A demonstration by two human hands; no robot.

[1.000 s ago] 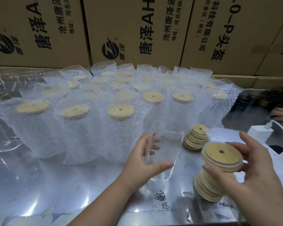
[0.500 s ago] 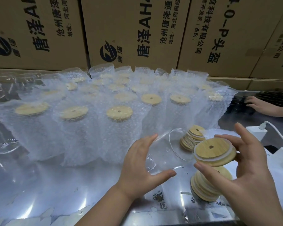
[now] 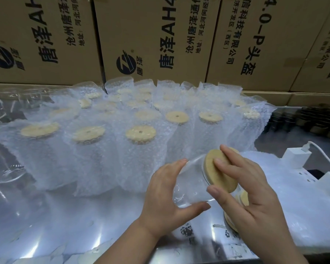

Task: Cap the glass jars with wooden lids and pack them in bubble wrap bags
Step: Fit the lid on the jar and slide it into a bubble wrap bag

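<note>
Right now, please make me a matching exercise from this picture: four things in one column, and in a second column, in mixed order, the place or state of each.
Things:
1. jar
2. lid
3. charger
4. boxes

Places or states:
a. stacked behind the wrapped jars
b. tilted, gripped by the left hand
c. white, at the right, with a cable in it
d. held on the jar mouth by the right hand

Pairs: 1-b, 2-d, 3-c, 4-a.
</note>
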